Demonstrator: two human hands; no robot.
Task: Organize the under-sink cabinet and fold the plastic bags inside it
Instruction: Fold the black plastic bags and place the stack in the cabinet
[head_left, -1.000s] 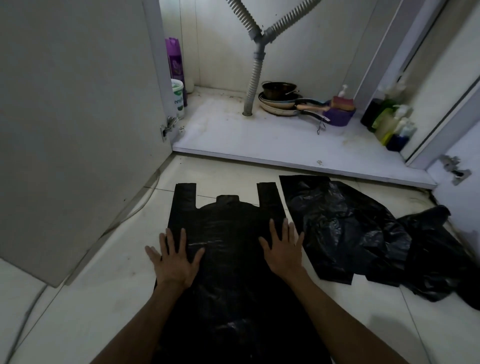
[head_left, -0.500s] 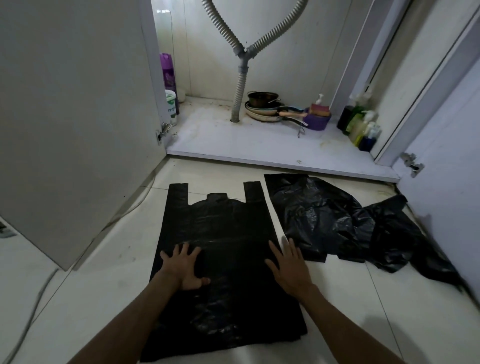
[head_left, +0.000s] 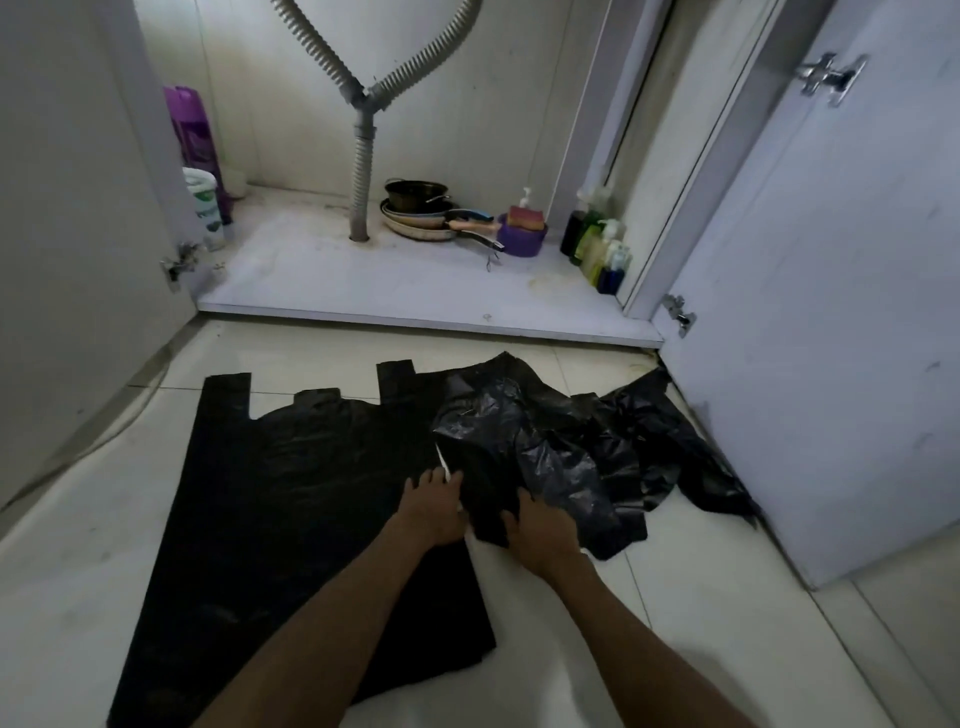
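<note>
A flat black bag lies spread on the floor, near corner cut off, the crumpled black bag overlapping its right edge, gripped by the right hand, fingertips buried, the left hand touching it, hold unclear.

Dim indoor light, cool cast, soft shadows, wide-angle edge distortion, slight blur

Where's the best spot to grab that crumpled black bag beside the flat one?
Take the crumpled bag by its near left edge, from the front: that edge is a free flap facing the person, while the far side bunches beside the cabinet door.
</note>
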